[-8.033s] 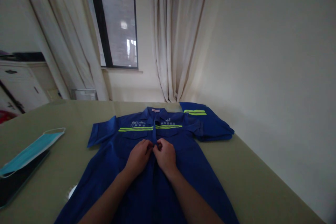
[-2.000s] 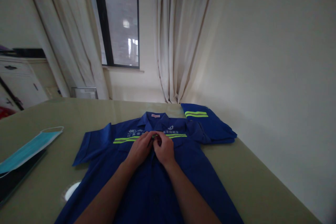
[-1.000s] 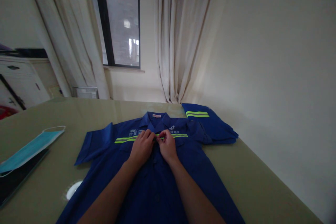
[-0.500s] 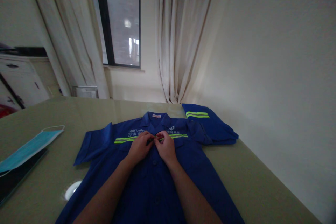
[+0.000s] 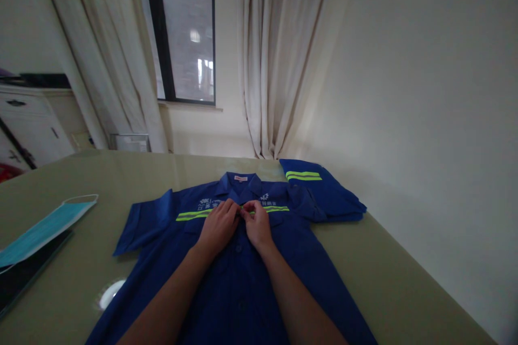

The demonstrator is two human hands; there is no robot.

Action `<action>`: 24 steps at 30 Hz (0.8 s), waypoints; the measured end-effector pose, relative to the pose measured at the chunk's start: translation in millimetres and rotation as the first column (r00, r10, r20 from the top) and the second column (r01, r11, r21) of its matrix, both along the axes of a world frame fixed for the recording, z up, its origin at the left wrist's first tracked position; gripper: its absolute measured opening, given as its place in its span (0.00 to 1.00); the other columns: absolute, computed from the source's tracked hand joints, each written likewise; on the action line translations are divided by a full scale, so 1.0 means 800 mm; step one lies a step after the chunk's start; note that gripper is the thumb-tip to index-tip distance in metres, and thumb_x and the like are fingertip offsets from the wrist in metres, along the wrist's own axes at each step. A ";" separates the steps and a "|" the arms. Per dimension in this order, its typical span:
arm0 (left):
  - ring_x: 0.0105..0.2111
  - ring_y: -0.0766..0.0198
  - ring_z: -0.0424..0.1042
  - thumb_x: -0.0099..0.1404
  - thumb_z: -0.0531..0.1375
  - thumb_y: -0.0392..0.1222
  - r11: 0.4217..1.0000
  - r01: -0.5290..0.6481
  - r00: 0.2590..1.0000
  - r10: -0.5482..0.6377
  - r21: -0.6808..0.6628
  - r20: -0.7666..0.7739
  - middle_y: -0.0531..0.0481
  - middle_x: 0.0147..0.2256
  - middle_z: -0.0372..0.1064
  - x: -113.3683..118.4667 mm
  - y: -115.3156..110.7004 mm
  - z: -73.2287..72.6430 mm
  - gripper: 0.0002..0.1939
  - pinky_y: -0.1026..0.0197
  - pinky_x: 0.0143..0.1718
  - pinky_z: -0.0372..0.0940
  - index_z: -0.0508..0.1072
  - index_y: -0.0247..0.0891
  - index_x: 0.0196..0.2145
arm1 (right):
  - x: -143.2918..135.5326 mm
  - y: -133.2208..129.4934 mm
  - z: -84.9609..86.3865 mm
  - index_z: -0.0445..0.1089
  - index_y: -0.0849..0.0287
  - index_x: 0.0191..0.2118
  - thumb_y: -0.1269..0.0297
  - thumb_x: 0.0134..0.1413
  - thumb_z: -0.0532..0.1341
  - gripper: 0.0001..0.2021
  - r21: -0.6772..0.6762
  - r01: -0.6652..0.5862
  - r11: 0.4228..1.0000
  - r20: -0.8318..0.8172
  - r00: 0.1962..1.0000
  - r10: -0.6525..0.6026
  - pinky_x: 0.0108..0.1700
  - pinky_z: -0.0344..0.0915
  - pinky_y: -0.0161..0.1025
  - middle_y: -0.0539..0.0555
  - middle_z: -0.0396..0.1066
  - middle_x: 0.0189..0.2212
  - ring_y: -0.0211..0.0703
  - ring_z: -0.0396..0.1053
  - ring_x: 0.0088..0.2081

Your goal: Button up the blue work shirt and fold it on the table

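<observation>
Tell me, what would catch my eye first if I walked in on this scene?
Probably the blue work shirt spread flat on the olive table, its yellow-green reflective stripe across the chest. The left hand and right hand meet at the shirt's front placket, right on that stripe, fingers pinching the fabric. A second, folded blue garment lies at the shirt's right shoulder, and a light blue face mask rests at the table's left edge.
</observation>
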State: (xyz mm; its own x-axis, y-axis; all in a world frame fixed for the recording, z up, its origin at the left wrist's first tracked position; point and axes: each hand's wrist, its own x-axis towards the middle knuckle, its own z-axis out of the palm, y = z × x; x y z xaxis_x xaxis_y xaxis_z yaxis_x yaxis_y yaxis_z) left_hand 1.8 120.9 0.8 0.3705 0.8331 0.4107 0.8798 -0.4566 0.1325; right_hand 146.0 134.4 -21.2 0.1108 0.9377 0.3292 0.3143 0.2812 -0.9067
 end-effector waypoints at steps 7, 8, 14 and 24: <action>0.45 0.53 0.69 0.73 0.54 0.36 0.999 0.001 0.999 0.000 0.034 -0.044 0.45 0.42 0.70 -0.002 -0.002 0.001 0.06 0.53 0.49 0.64 0.71 0.40 0.42 | 0.000 0.007 -0.006 0.71 0.56 0.35 0.64 0.52 0.62 0.04 -0.010 -0.007 1.000 -0.070 0.998 0.006 0.41 0.71 0.40 0.53 0.76 0.34 0.46 0.74 0.38; 0.44 0.53 0.69 0.73 0.54 0.36 0.999 0.007 0.999 -0.005 0.042 -0.053 0.46 0.42 0.71 -0.003 -0.002 0.001 0.07 0.53 0.48 0.64 0.71 0.40 0.42 | 0.001 0.009 -0.007 0.71 0.56 0.35 0.65 0.52 0.62 0.03 -0.008 -0.004 1.000 -0.063 0.998 0.004 0.41 0.71 0.40 0.53 0.76 0.34 0.46 0.74 0.39; 0.45 0.53 0.70 0.74 0.53 0.37 0.997 0.025 0.997 -0.019 0.071 -0.080 0.45 0.44 0.72 -0.004 0.001 -0.005 0.08 0.53 0.48 0.64 0.73 0.41 0.45 | 0.004 0.011 -0.008 0.71 0.56 0.35 0.66 0.52 0.61 0.04 0.015 0.026 1.000 -0.028 0.999 -0.026 0.44 0.70 0.41 0.54 0.77 0.35 0.47 0.75 0.40; 0.48 0.53 0.70 0.73 0.51 0.35 0.999 -0.049 0.999 0.049 -0.015 0.024 0.45 0.49 0.72 -0.004 0.008 -0.013 0.13 0.53 0.49 0.64 0.73 0.42 0.48 | -0.006 -0.014 0.013 0.74 0.54 0.40 0.71 0.61 0.54 0.11 0.037 0.052 0.998 0.349 0.935 -0.062 0.46 0.67 0.42 0.55 0.78 0.37 0.50 0.74 0.41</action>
State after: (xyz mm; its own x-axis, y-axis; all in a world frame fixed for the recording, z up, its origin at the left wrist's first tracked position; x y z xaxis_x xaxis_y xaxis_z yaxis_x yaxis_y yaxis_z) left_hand -1.2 127.2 -9.7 0.3194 0.8557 0.4071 0.8975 -0.4110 0.1600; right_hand 141.0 123.2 -11.1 0.0370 0.9235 0.3818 0.6262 0.2764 -0.7291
